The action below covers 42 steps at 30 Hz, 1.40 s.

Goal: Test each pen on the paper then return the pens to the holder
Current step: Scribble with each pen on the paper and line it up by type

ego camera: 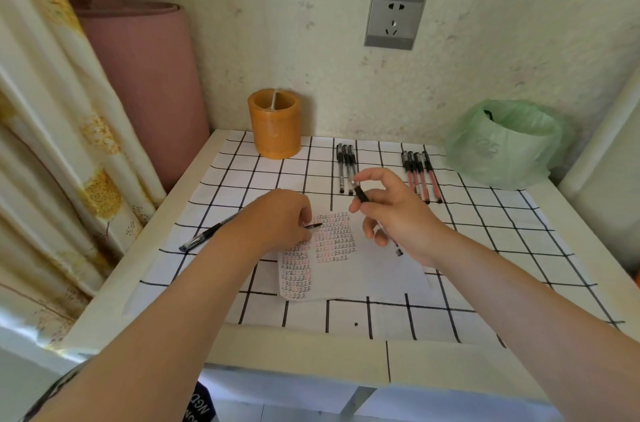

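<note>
My right hand (394, 214) holds a pen (361, 194) above the paper (367, 269), its tip tilted up and to the left. The pen's rear end sticks out below the palm. My left hand (277, 217) rests at the paper's left edge and pinches a slim black piece (314, 225), apparently the pen's cap, pointing right. The paper carries rows of small black and red marks. The orange holder (275, 124) stands at the back of the table. Another black pen (207, 234) lies left of my left hand.
Three black pens (346, 169) lie side by side behind the paper, and several red pens (420, 176) lie to their right. A bin lined with a green bag (505, 141) sits at the back right. A checked cloth (519, 248) covers the table. A curtain (52, 144) hangs on the left.
</note>
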{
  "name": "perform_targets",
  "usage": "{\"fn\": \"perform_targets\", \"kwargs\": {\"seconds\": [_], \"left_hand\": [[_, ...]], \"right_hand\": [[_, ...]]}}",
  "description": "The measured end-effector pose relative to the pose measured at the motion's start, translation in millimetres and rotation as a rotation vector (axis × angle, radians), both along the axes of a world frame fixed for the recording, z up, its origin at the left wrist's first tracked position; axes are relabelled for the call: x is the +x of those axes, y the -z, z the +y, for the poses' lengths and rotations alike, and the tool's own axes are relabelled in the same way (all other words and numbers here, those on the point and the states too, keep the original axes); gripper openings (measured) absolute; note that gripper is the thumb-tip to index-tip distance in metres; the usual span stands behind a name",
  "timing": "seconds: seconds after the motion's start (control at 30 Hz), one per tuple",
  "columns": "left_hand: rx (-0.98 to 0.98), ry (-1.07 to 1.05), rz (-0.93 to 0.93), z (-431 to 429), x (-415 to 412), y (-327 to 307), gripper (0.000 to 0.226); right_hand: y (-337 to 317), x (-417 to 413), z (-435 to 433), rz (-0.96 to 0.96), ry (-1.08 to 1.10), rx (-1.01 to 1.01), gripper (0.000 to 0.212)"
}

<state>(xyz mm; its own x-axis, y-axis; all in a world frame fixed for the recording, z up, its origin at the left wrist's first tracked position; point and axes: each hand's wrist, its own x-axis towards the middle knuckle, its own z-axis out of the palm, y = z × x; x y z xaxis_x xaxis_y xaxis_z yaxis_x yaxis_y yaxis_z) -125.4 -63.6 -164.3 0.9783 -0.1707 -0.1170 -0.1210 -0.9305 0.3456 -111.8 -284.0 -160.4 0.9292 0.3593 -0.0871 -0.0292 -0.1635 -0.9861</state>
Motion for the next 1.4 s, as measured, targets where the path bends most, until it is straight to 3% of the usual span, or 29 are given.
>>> {"fn": "perform_targets", "kwargs": {"seconds": [0.13, 0.27, 0.43, 0.7, 0.9, 1.07, 1.23, 1.4], "left_hand": [[0.014, -0.008, 0.002, 1.9, -0.6, -1.7, 0.01], [-0.01, -0.013, -0.048, -1.7, -1.8, -8.6, 0.017], [-0.075, 0.008, -0.048, -4.1, -4.2, -10.3, 0.019], [-0.161, 0.039, -0.016, -5.3, -4.7, -10.1, 0.016], [-0.345, 0.037, 0.042, -14.7, -6.3, -11.6, 0.012], [-0.675, -0.083, 0.177, -29.1, -12.2, -12.6, 0.004], [-0.779, -0.136, 0.265, -42.9, -16.4, -12.3, 0.008], [-0.806, -0.151, 0.305, -39.5, -14.0, -14.3, 0.014]], "right_hand": [[2.8, 1.6, -0.7, -0.272, 0.007, -0.396, 0.02], [8.7, -0.9, -2.6, -0.512, -0.01, -0.703, 0.017], [8.1, 0.4, -1.9, -0.641, -0.014, -0.763, 0.018], [9.2, 0.1, -1.7, -0.673, -0.049, -0.781, 0.018], [6.9, -3.8, 3.0, -0.778, -0.128, -0.881, 0.02], [3.9, -4.5, 1.0, -0.858, -0.068, -1.113, 0.067], [4.0, -7.6, 3.4, -0.866, 0.004, -1.146, 0.076], [4.2, -11.1, 7.6, -0.846, 0.093, -1.083, 0.071]]}}
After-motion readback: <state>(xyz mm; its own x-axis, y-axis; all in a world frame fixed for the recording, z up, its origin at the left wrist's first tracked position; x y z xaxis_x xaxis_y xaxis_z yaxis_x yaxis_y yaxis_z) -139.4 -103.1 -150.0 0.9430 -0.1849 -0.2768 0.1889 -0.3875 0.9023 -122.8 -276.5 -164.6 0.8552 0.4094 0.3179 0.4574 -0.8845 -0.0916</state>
